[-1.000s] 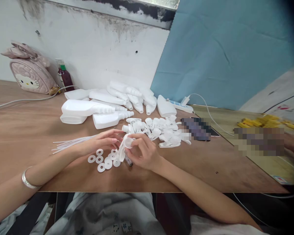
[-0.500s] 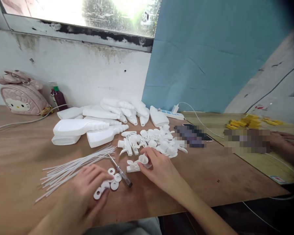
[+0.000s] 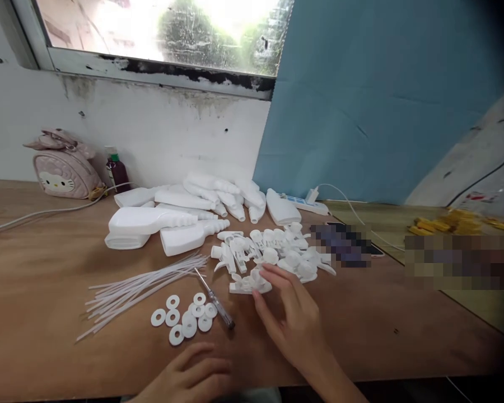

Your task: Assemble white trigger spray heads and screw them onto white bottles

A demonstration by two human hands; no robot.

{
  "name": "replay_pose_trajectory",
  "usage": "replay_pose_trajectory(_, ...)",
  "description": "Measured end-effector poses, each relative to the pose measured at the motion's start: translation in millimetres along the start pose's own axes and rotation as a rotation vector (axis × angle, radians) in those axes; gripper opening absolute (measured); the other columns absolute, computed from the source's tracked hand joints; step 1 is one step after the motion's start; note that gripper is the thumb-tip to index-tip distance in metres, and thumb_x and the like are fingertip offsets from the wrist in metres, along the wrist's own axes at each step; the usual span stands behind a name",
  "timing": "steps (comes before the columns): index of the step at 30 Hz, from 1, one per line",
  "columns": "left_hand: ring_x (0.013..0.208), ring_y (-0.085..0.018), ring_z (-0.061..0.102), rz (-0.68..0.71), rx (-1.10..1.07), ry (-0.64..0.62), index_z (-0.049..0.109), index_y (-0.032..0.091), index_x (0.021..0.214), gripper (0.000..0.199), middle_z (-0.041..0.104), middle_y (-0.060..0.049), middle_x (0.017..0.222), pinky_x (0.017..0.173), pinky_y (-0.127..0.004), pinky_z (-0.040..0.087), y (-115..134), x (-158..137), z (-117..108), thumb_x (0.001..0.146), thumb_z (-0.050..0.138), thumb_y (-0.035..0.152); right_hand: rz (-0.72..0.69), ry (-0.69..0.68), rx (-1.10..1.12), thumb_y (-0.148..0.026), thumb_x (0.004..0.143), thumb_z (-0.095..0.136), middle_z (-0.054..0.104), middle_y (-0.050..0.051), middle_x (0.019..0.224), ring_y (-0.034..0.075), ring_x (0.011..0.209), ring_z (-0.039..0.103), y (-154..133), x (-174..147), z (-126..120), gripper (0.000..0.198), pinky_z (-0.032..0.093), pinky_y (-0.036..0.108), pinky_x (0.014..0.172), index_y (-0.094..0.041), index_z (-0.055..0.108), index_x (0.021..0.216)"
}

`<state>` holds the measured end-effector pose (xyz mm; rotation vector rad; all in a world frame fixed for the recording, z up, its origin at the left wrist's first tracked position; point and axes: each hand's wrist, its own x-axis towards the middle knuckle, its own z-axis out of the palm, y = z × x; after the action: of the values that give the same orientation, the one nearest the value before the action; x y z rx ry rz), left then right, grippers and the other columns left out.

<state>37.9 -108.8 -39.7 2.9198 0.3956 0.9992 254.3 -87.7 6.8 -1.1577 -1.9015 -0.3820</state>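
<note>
White trigger spray heads (image 3: 273, 246) lie in a pile, with one separate spray head (image 3: 241, 286) on the table in front of them. My right hand (image 3: 296, 316) has its thumb and fingertips around the right end of that spray head. Low in the view, at the table's front edge, my left hand (image 3: 193, 372) is empty, its fingers loosely stretched and its thumb hidden. Beyond the left fingers lie several flat white washers (image 3: 172, 318), some overlapping. A screwdriver with a clear handle (image 3: 220, 308) lies beside them, and thin white tubes (image 3: 138, 291) form a bundle to the left.
White bottles (image 3: 151, 219) are heaped toward the wall. A pink bag (image 3: 65, 173) and a dark bottle (image 3: 116, 172) stand at the back left. A power strip (image 3: 308, 204), phone (image 3: 376, 249) and white cable are at the right, with yellow pieces (image 3: 457, 221) beyond.
My left hand has left the washers and drawn back toward the table edge; the washers now lie more spread out. My right hand stays at the separate spray head. The view has shifted left.
</note>
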Motion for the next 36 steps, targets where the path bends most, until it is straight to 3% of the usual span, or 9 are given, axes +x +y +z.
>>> replay_pose_trajectory(2,0.099,-0.019,0.056,-0.076,0.004,-0.132,0.056,0.023,0.107,0.028,0.066,-0.007,0.098,0.093,-0.037,0.042,-1,7,-27,0.083,0.043,0.015,-0.087,0.023,0.125,-0.013,0.078,0.053,0.059,0.01,0.101,0.021,0.095,0.057,-9,-3,-2,0.028,0.049,0.035,0.079,-0.018,0.05,0.105)
replay_pose_trajectory(5,0.089,-0.02,0.055,-0.174,0.026,-0.062,0.054,0.019,0.106,0.031,0.064,-0.009,0.094,0.083,-0.037,0.042,-8,8,-57,0.079,0.042,0.01,-0.255,-0.15,0.242,-0.011,0.077,0.052,0.062,0.007,0.093,0.019,0.089,0.058,-21,-6,2,0.023,0.049,0.034,0.078,-0.018,0.053,0.099)
replay_pose_trajectory(11,0.085,-0.02,0.051,-0.31,0.127,-0.09,0.056,0.021,0.096,0.018,0.061,-0.004,0.088,0.078,-0.037,0.034,-29,-9,-52,0.08,0.049,0.016,-0.448,-0.454,0.204,-0.014,0.081,0.048,0.063,0.004,0.091,0.017,0.088,0.056,-32,-14,20,0.016,0.046,0.034,0.084,-0.019,0.056,0.093)
replay_pose_trajectory(14,0.086,-0.021,0.05,-0.329,0.165,-0.111,0.055,0.022,0.101,0.023,0.06,-0.005,0.093,0.078,-0.037,0.033,-32,-11,-50,0.078,0.053,0.022,-0.411,-0.479,0.158,-0.016,0.082,0.048,0.062,0.005,0.097,0.018,0.094,0.054,-31,-15,20,0.017,0.045,0.036,0.087,-0.018,0.056,0.097)
replay_pose_trajectory(17,0.086,-0.021,0.048,-0.381,0.178,-0.131,0.053,0.02,0.105,0.027,0.058,-0.006,0.097,0.076,-0.035,0.033,-33,-12,-57,0.078,0.053,0.022,-0.299,-0.375,0.036,-0.018,0.082,0.049,0.058,0.008,0.111,0.023,0.106,0.05,-23,-10,15,0.021,0.041,0.042,0.092,-0.019,0.055,0.101)
replay_pose_trajectory(21,0.085,-0.021,0.047,-0.411,0.16,-0.165,0.057,0.02,0.092,0.015,0.057,-0.006,0.094,0.075,-0.035,0.032,-34,-14,-62,0.079,0.053,0.025,-0.019,-0.219,-0.191,-0.023,0.083,0.047,0.048,0.016,0.124,0.029,0.115,0.043,-3,-8,12,0.035,0.041,0.048,0.091,-0.013,0.048,0.117)
replay_pose_trajectory(25,0.081,-0.02,0.047,-0.406,0.153,-0.139,0.06,0.021,0.085,0.01,0.059,-0.004,0.086,0.071,-0.034,0.031,-37,-15,-56,0.08,0.053,0.026,0.067,-0.226,-0.297,-0.028,0.084,0.047,0.049,0.019,0.121,0.032,0.113,0.043,9,-14,18,0.04,0.043,0.048,0.09,-0.009,0.045,0.119)
replay_pose_trajectory(32,0.072,-0.016,0.047,-0.339,0.189,-0.075,0.061,0.019,0.084,0.016,0.061,-0.002,0.077,0.066,-0.031,0.028,-38,-19,-55,0.084,0.046,0.015,0.108,-0.187,-0.21,-0.025,0.083,0.05,0.059,0.012,0.103,0.026,0.104,0.051,7,-13,17,0.025,0.048,0.04,0.085,-0.013,0.049,0.106)
replay_pose_trajectory(36,0.071,-0.014,0.047,-0.308,0.238,0.0,0.061,0.018,0.079,0.014,0.062,-0.001,0.075,0.065,-0.03,0.028,-39,-21,-54,0.084,0.049,0.014,0.129,-0.058,-0.069,-0.023,0.082,0.053,0.061,0.008,0.098,0.023,0.096,0.056,2,-13,13,0.023,0.05,0.038,0.08,-0.017,0.048,0.104)
